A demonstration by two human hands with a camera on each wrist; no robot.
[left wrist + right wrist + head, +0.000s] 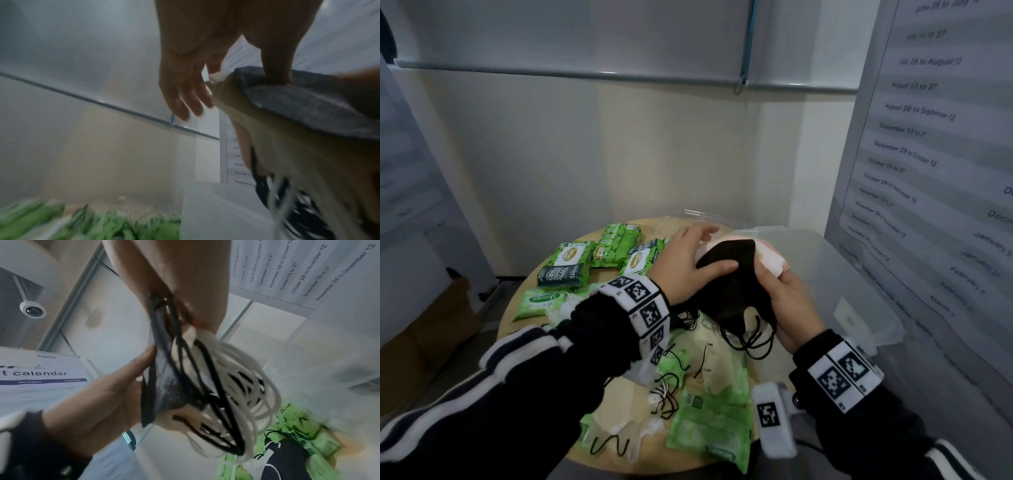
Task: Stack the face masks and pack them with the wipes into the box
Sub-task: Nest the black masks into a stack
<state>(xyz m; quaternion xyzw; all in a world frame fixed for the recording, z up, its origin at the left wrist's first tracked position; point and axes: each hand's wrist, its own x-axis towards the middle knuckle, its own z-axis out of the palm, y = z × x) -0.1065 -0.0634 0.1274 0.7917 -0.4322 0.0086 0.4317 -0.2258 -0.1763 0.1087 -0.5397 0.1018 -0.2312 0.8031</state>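
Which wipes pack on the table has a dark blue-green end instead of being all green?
The wipes pack at the far left of the table: its near end is dark with white lettering; the others look green all over.

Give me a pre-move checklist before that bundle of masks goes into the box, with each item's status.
1. Stack held by both hands: ok. The right hand grips the mask stack from below, and the left hand steadies it with the thumb on the black top mask.
2. Masks lined up: not ok. Pink and white edges stick out past the black one.
3. Ear loops gathered: not ok. Black and white loops hang loose under the stack.
4. All masks collected: not ok. Loose masks are still on the table.
5. Box open: ok. The clear box beside the table has no lid on.
6. Wipes packed: not ok. Green wipe packs lie on the table.
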